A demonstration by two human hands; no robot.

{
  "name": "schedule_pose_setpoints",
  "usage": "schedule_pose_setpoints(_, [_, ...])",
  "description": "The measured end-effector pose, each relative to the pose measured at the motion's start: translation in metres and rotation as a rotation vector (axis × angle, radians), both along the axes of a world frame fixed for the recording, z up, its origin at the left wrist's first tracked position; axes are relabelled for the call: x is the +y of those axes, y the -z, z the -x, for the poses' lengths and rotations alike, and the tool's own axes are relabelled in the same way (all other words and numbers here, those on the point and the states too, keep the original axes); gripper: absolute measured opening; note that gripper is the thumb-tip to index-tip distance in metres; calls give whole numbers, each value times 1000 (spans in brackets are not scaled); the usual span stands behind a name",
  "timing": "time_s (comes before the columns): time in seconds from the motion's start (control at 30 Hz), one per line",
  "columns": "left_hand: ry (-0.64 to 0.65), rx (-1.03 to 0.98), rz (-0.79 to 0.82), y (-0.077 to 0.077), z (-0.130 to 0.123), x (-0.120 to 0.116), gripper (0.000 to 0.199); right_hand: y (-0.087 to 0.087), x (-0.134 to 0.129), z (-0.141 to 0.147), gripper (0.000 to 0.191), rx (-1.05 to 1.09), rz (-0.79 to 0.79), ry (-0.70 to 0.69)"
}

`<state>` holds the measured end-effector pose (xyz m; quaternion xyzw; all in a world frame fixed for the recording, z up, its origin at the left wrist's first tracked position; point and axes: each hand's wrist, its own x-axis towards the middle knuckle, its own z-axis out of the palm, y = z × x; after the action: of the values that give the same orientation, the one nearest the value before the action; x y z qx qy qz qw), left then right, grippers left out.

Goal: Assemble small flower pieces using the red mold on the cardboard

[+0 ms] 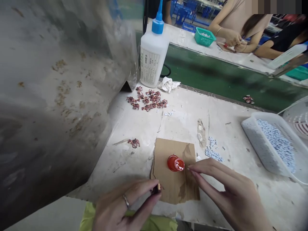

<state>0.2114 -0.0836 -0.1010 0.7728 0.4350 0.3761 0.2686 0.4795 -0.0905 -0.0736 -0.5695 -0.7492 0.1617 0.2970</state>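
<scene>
Soft light is brightening the scuffed white tabletop [144, 126], shadow is darkening the large grey metal panel [72, 96] at lower left, and coarse pixelation is masking the top-right corner.

The left hand [125, 205] pinches a small brown piece [158, 188] between thumb and forefinger, over the near-left edge of a cardboard sheet [167, 189]. On the cardboard sits a small red container [172, 163]. The right hand [228, 189] has its thumb and forefinger close together just beside it; anything between them is too small to tell. Brown figures [150, 101] lie clustered before a blue-capped bottle [154, 54], near a crumpled tissue [168, 84]. Tiny pale-blue pieces [213, 154] lie right of the cardboard, with more inside a white basket [257, 157]. A co-worker [243, 27] sits across, beside a green basket [204, 41].
</scene>
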Motion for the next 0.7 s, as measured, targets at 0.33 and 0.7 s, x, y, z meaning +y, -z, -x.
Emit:
schedule_pose_setpoints(0.33, [49, -113, 63, 2, 1, 0, 27, 2, 7, 2, 18, -80, -53, -46])
schedule_pose_setpoints(0.7, [53, -125, 79, 4, -1, 2, 31, -2, 4, 1, 22, -114, -76, -91])
